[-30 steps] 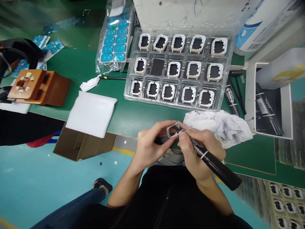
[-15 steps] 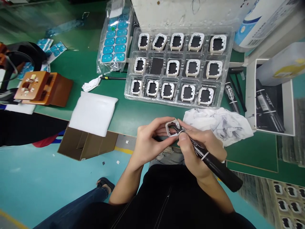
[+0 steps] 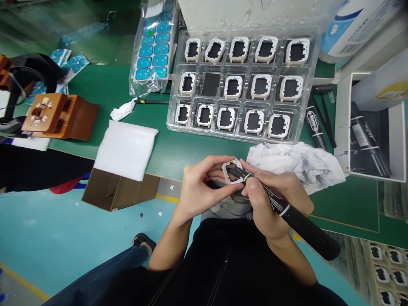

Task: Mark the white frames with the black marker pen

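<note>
My left hand pinches a small white watch-case frame by its edges, tilted above the table's front edge. In my right hand is a black marker pen, held like a writing pen, its tip inside the frame's opening at the right side. Whether the tip touches the inner rim I cannot tell. Beyond my hands lies a clear plastic tray of similar white frames; one of its compartments, in the middle row, shows only a dark pad.
A crumpled white cloth lies beside my right hand. Further right are another marker and a white box with markers. To the left are a white foam sheet, a cardboard box, bagged blue stickers and an orange fixture.
The marker and my right hand have shifted slightly right and its rear end sits a little lower in view. Both hands keep their holds, and the camera view has moved slightly.
</note>
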Demonstrator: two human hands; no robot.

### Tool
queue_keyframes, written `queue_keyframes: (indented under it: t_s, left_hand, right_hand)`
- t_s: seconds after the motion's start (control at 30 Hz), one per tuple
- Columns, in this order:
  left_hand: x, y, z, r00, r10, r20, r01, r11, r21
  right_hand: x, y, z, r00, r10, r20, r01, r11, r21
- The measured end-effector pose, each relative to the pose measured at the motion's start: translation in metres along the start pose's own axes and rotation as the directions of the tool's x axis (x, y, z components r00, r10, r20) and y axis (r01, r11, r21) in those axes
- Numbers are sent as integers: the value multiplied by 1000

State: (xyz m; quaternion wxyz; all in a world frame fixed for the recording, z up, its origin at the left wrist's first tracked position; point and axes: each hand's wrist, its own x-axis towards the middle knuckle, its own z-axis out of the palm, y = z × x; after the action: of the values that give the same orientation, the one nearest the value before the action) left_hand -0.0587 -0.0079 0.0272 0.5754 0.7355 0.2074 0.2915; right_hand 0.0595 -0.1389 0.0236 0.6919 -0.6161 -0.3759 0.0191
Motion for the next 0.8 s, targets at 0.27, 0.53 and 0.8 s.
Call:
queue_keyframes:
  t_s: [0.27,0.53,0.8]
  left_hand:
    - [0,-5,1,998,56,6,-57,998,27]
    - [2,-5,-1,996,81,21,-82,996,24]
    - [-3,-11,-4,993,115,21,-116,990,79]
  right_hand:
    - [-1,2,3,999,-23,-34,24,1000,12]
    - [6,-3,-5,994,-17,112,9,998,67]
    - [6,-4,-4,994,-41,102,35,998,60]
